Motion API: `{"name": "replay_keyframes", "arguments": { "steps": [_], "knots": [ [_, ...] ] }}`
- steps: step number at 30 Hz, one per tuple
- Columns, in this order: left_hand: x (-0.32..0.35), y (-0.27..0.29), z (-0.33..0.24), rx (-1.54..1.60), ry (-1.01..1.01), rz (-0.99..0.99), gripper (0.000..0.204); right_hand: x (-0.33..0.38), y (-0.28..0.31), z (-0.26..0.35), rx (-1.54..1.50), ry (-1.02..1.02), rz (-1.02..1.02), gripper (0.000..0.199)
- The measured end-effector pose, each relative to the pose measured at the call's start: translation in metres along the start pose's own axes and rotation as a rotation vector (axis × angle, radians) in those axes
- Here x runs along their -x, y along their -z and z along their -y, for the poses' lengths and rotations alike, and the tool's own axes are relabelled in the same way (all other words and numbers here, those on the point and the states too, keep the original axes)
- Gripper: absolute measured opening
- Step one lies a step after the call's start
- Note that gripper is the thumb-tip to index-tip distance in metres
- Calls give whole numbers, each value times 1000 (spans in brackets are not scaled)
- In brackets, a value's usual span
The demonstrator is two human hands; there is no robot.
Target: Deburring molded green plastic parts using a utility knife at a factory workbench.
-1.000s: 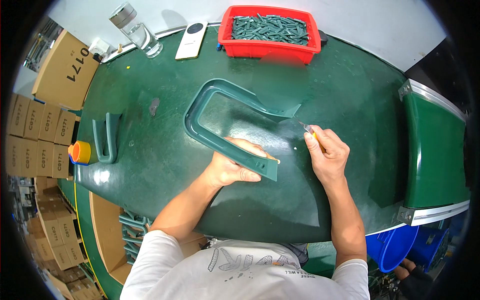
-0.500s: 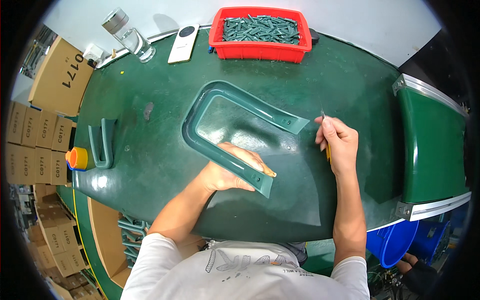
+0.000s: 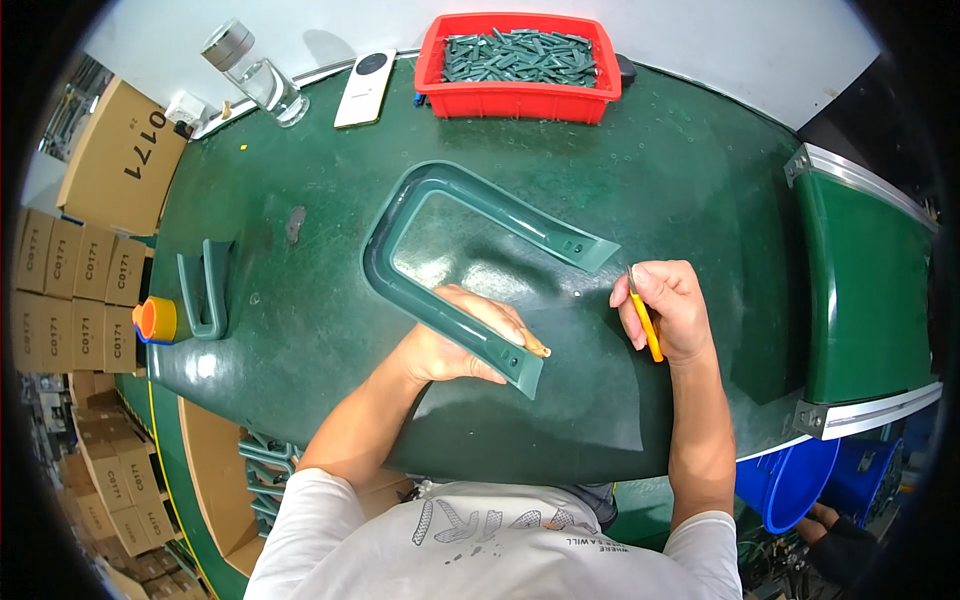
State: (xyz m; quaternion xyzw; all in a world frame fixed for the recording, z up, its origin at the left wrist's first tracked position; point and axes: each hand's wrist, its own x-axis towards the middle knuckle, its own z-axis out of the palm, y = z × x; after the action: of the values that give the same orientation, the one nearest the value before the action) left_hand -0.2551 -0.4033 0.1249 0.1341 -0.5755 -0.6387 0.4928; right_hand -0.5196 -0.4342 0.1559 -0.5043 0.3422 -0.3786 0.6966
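Note:
My left hand [image 3: 436, 352] is closed around the lower arm of a green U-shaped plastic part [image 3: 380, 250], its open end facing right. A tan covering sits on one fingertip of that hand, near the part's lower end. The part's upper arm ends in a flared tip close to my right hand [image 3: 682, 318]. Pinched in my right fingers is a yellow-handled knife [image 3: 645, 328], its handle slanting down and its short dark tip pointing up. A small gap separates the knife from the part.
A red bin [image 3: 520, 104] of small green pieces stands at the back, beside a phone [image 3: 364, 92] and a glass bottle [image 3: 268, 85]. Another green part [image 3: 208, 300] and an orange tape roll [image 3: 157, 318] lie left. A green conveyor [image 3: 868, 290] borders the right; another person's hand [image 3: 818, 522] shows below.
My right hand has turned and moved slightly down and left, so the knife's yellow handle now shows in full. My left hand and the green part have stayed nearly still.

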Motion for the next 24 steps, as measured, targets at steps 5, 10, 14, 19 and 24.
{"name": "replay_keyframes", "arguments": {
  "steps": [5,10,14,19,24],
  "knots": [
    [1,2,0,-17,-2,8,39,-1,0,0,14,12,-4,39],
    [1,1,2,-1,-10,3,40,0,0,0,19,18,-17,38],
    [2,3,3,-5,-3,5,40,0,0,0,23,13,-19,37],
    [2,3,3,-10,1,6,40,-1,1,0,27,13,-19,37],
    [2,2,0,2,32,17,41,0,0,0,31,4,-25,38]
  ]
}}
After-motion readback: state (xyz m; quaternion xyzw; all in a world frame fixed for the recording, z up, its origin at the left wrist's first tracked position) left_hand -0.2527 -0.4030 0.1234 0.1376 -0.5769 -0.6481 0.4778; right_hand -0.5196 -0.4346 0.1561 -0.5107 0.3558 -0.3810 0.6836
